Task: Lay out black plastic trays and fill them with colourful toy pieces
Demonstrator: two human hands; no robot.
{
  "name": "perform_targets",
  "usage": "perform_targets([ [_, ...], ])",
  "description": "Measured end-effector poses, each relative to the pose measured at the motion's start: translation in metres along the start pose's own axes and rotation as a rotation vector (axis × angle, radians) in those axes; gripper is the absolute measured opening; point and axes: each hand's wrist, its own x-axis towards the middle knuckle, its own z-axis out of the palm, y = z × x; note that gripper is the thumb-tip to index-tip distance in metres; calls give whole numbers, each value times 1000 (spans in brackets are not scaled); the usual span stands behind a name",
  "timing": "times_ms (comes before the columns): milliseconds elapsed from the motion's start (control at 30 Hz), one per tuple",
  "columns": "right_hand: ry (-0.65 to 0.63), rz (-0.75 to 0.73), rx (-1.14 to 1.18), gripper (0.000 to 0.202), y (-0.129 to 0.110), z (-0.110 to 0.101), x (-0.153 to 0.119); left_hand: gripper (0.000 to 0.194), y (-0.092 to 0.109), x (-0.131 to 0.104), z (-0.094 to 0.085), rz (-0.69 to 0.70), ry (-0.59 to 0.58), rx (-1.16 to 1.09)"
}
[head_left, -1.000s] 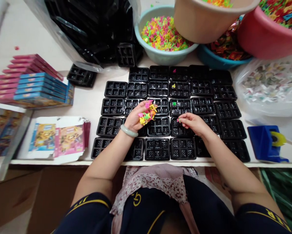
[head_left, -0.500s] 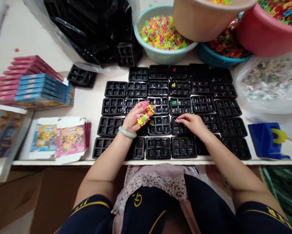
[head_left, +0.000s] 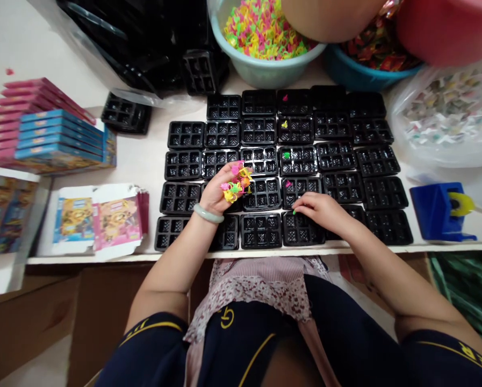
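Observation:
My left hand [head_left: 216, 189] is turned palm up, its fingers curled round a heap of small plastic rings [head_left: 236, 185] in pink, yellow, green and orange. Under and around it stand rows of black compartment trays [head_left: 260, 230]. My right hand [head_left: 315, 208] pinches a small green piece [head_left: 294, 212] at the upper edge of a front-row tray [head_left: 301, 231]. Single pieces lie in the upper left compartments of the trays above it: a pink one [head_left: 288, 184], a green one [head_left: 286, 156], a yellow one [head_left: 284, 124] and another pink one [head_left: 285, 98].
Behind the trays are a pale green basin [head_left: 271, 72] of rings, a blue basin [head_left: 369, 75] and a bag of small packets [head_left: 446, 118]. A blue tape dispenser [head_left: 434, 212] stands right; stacked boxes [head_left: 63, 142] and flat cartons [head_left: 117, 223] lie left.
A pink piece now lies in the second tray from the front, free of my right hand. That hand has moved down to the front row with a green piece. The view has shifted slightly.

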Motion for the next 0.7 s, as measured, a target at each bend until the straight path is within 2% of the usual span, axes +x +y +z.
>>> perform_targets([
  [67,-87,3,-30,12,-6,7,-8,9,-6,-1,1,-14,2,10],
  [133,-102,41,31,11,-7,11,-12,10,-10,-2,2,-29,-3,31],
  [233,99,172,268,12,5,1,-18,11,-11,-5,2,-26,-25,62],
  [367,412,323,549,21,33,-27,-44,11,-13,-7,8,-7,-56,87],
  [467,498,268,460,23,44,-32,-66,12,-24,-3,22,-62,-126,110],
  [600,474,128,237,17,46,-15,-76,14,-49,6,51,-178,-249,141],
  [700,487,98,223,15,46,-10,-77,13,-66,12,69,-257,-320,153],
])
